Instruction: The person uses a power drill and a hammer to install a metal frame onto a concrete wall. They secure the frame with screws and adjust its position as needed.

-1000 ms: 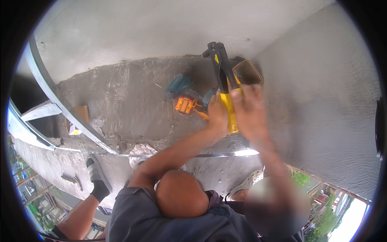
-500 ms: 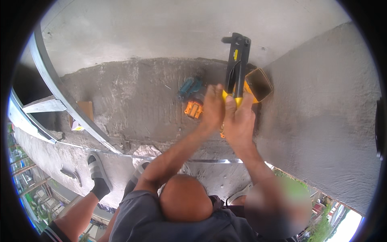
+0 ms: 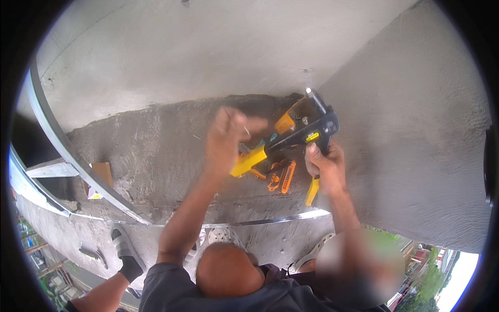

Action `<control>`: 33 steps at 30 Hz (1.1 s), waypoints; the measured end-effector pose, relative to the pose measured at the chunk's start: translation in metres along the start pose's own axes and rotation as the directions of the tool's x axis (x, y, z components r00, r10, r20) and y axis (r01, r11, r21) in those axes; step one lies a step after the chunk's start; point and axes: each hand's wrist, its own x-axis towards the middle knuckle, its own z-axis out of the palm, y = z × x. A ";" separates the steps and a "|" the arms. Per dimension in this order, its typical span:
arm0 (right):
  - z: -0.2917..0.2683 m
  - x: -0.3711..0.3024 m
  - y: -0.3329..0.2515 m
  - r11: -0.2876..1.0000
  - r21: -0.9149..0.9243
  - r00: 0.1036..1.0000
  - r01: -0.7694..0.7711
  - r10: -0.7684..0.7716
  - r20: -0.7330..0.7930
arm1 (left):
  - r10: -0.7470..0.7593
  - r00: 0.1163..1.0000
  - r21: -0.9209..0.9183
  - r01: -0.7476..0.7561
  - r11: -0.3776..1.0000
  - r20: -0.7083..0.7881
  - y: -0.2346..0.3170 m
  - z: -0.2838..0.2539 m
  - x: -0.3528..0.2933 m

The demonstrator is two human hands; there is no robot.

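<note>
My right hand (image 3: 331,166) grips a hand riveter (image 3: 305,135) just below its black head. The riveter's yellow-ended handles are spread wide; one points left, the other down below my right hand. Its nose points up toward the wall. To the left of the tool, my raised left hand (image 3: 221,143), smeared by motion, pinches a thin metal pin (image 3: 246,131), perhaps a rivet. Under the riveter lies an orange-and-black cordless tool or battery part (image 3: 281,177), partly covered. An orange open container (image 3: 286,124) stands behind the riveter.
A bent metal frame (image 3: 52,127) rises at the left, with a small cardboard box (image 3: 101,174) behind it. A metal strip (image 3: 275,218) runs along the near ledge. Another person's sandalled foot (image 3: 126,247) rests at the lower left. Grey cement walls (image 3: 410,140) close in the back and right.
My left hand has let go of the riveter and moved left, now with a thin pin. The riveter's handles have spread apart, and the tool has tilted in my right hand.
</note>
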 end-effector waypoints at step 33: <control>-0.064 -0.008 0.046 0.945 0.301 0.932 -0.130 0.013 0.362 | 0.251 0.927 0.071 -0.280 0.957 0.279 0.034 0.046 -0.037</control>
